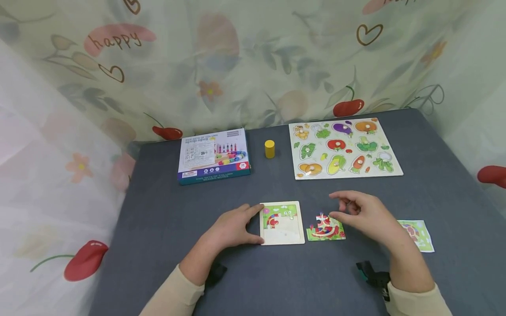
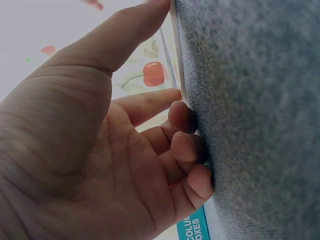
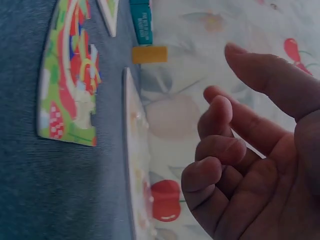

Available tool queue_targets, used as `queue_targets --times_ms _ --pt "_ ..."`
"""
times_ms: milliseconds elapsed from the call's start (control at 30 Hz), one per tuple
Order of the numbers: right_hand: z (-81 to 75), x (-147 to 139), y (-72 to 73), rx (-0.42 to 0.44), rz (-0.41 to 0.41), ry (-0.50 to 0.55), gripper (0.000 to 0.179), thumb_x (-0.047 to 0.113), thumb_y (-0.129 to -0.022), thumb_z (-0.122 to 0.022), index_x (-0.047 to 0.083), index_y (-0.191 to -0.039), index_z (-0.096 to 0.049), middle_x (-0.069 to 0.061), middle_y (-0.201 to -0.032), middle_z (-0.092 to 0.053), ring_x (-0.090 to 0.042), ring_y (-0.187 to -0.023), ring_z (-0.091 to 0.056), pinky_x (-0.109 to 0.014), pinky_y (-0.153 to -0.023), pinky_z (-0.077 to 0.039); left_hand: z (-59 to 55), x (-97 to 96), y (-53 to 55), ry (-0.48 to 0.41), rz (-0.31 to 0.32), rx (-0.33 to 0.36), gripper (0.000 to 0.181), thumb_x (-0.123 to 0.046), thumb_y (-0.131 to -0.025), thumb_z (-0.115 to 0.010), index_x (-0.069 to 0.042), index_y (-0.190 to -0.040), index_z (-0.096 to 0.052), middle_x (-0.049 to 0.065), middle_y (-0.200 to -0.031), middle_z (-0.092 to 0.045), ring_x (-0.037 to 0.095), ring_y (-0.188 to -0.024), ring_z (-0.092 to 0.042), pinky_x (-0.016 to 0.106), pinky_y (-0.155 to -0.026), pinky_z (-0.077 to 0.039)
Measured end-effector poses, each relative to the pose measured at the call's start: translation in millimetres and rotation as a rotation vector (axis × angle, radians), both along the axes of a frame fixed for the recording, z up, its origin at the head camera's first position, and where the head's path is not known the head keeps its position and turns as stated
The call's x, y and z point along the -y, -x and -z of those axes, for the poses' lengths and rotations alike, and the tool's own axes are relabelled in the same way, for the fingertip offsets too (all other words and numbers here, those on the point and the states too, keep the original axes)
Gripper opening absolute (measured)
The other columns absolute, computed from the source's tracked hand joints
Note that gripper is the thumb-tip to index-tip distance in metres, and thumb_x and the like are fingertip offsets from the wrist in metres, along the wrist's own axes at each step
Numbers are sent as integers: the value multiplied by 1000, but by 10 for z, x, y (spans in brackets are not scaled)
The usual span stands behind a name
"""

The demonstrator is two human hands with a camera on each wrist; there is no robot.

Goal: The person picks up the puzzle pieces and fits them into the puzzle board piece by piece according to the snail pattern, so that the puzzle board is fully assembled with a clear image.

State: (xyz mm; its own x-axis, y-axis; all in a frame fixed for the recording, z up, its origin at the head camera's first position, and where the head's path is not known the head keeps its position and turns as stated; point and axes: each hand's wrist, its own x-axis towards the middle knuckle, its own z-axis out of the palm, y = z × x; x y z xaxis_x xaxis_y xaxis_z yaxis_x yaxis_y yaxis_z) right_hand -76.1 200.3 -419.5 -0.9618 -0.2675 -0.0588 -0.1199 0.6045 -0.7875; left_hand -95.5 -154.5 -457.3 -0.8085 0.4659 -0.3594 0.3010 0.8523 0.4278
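Dark grey cloth covers one table [image 1: 253,281], holding one partly filled wooden puzzle tray [image 1: 288,230] at centre and one group of joined puzzle pieces [image 1: 326,231] just to its right. One printed card [image 1: 423,237] lies farther right; behind are one box [image 1: 213,160], one yellow cylinder [image 1: 269,149] and one vegetable board [image 1: 348,176]. Of two hands, the left hand [image 1: 236,226] touches the tray's left edge, thumb and forefinger spread wide; the right hand [image 1: 365,215], empty, hovers beside the pieces, fingers loosely bent, thumb and forefinger apart.
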Motion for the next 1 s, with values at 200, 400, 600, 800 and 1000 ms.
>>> queue_targets --times_ms 200,400,600,800,1000 --pt "203 -6 97 103 -83 4 43 19 -90 -81 1 -127 -67 -2 -84 -57 -18 -65 -48 -29 -58 -40 19 8 12 -1 1 -4 97 -58 -79 -83 -24 -159 -40 3 -121 -59 18 -97 -54 38 -82 -46" --pt "377 36 145 143 -118 -43 46 13 -85 -84 0 -126 -67 -1 -80 -55 -16 -62 -47 -28 -58 -38 19 9 8 2 -3 -4 97 -57 -79 -84 -24 -159 -41 3 -121 -59 18 -97 -54 38 -82 -46" --pt "417 142 132 120 -105 -138 44 12 -81 -87 1 -119 -69 1 -77 -55 -15 -57 -45 -29 -56 -38 9 4 5 1 -2 3 97 -57 -79 -84 -24 -159 -41 4 -123 -59 18 -98 -54 39 -83 -47" --pt "404 173 120 111 -89 -171 40 13 -82 -87 5 -115 -67 0 -80 -54 -17 -62 -47 -31 -58 -38 -16 -2 -5 0 -8 7 96 -56 -80 -84 -24 -159 -40 5 -128 -59 20 -103 -55 42 -90 -48" --pt "393 198 116 96 -71 -205 39 14 -81 -89 6 -113 -67 -2 -88 -55 -18 -70 -47 -35 -64 -40 -11 -4 -2 -1 -7 7 96 -56 -80 -84 -24 -159 -41 5 -126 -59 20 -102 -55 41 -88 -48"
